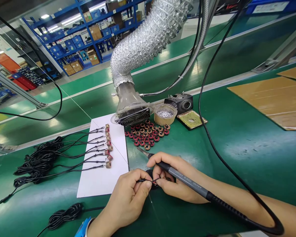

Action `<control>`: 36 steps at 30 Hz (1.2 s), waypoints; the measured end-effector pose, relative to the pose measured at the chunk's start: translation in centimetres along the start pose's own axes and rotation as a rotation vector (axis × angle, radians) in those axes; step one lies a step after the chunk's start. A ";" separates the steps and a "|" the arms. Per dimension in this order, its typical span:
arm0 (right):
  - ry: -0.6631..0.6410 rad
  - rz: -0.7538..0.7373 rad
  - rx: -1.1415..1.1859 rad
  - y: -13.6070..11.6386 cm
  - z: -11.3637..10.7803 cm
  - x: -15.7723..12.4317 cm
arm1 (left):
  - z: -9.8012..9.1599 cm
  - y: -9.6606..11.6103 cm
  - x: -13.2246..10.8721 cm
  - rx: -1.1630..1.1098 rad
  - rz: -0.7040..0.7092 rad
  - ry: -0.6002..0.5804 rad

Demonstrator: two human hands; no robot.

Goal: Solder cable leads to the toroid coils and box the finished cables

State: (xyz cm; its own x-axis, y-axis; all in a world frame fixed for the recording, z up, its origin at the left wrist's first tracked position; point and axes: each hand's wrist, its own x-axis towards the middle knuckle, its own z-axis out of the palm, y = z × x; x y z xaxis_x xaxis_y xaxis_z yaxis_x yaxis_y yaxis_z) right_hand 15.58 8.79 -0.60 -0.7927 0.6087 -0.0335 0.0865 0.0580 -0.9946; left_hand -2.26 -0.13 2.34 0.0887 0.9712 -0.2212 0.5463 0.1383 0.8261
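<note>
In the head view, my left hand [130, 194] is closed, pinching a black cable [142, 180] between thumb and fingertips. Close beside it, my right hand [174, 177] holds a soldering iron [187, 182], its tip pointing up and left, while its lower fingers pinch near the cable's end. Some red shows at the cable end between the hands; the finer detail is hidden by my fingers. Beyond the iron's tip lies a pile of small red and black wound rings [148, 133]. Cables with small wound parts [108, 148] at their ends rest on a white sheet [88, 184].
A fume hood [132, 107] on a silver duct [143, 39] hangs above the rings. Behind them stand a solder pot [165, 113], a black holder [181, 102] and a sponge tray [191, 119]. Bundled cables [41, 161] lie left, cardboard [268, 98] right. The iron's cord [227, 161] loops across the right side.
</note>
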 end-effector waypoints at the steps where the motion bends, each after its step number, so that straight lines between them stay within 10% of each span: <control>1: -0.003 -0.005 -0.009 -0.1 0.0 0.0 | 0.1 -0.1 0.0 0.006 0.001 0.000; 26: -0.004 -0.006 0.160 -0.2 -0.2 -0.2 | 0.9 -0.9 -0.4 0.161 0.226 0.172; 36: -0.288 0.006 0.429 0.6 -0.6 0.1 | 0.9 -0.8 -0.7 0.145 0.299 0.269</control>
State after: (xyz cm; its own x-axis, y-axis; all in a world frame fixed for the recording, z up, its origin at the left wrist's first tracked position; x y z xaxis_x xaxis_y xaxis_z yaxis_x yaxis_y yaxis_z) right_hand 15.96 9.38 -1.14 -0.9322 0.3620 -0.0054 -0.1157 -0.3120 -0.9430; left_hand -2.03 -1.06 1.36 0.0508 0.9830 0.1762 0.6425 -0.1673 0.7478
